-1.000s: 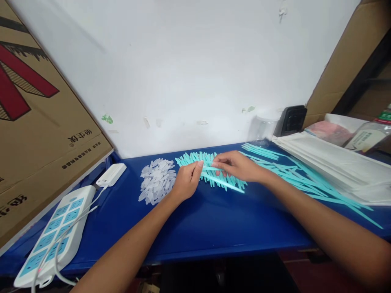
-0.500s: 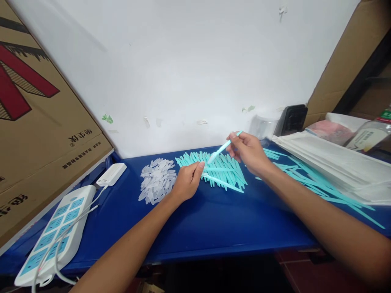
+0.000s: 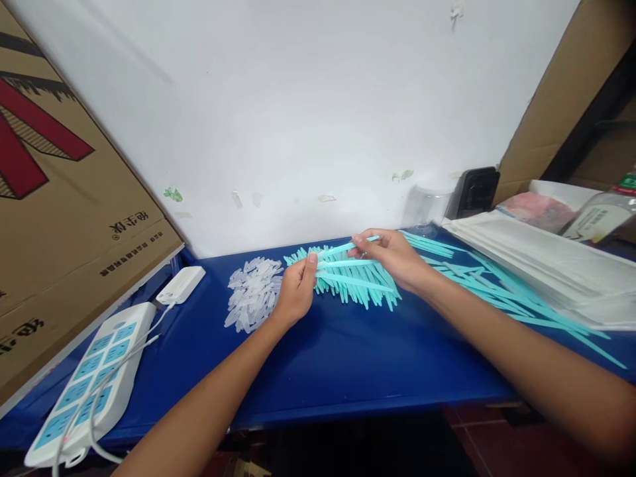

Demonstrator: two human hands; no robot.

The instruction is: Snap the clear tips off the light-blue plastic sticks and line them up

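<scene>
My left hand (image 3: 297,288) is closed, its thumb pressed over the ends of a few thin turquoise plastic sticks (image 3: 362,283) that fan out to the right. My right hand (image 3: 397,260) pinches another turquoise stick (image 3: 342,249) near its right end, and the other end of that stick meets my left fingers. Pale clear pieces show at the ends by my left thumb; their exact fit is too small to tell. Under both hands lies a heap of turquoise sticks (image 3: 348,295). Left of my left hand is a pile of clear, cap-like plastic pieces (image 3: 256,291).
Loose turquoise sticks (image 3: 501,295) lie on the blue table (image 3: 318,371) at right, beside stacked white packets (image 3: 541,271). A power strip (image 3: 94,381) with cables and a white box (image 3: 181,285) stand left, near a large carton (image 3: 74,212). Behind are a clear jar (image 3: 431,204) and white wall.
My right hand has come down and left, and the stick in it now lies flatter. My left hand has shifted slightly left with its fanned sticks.
</scene>
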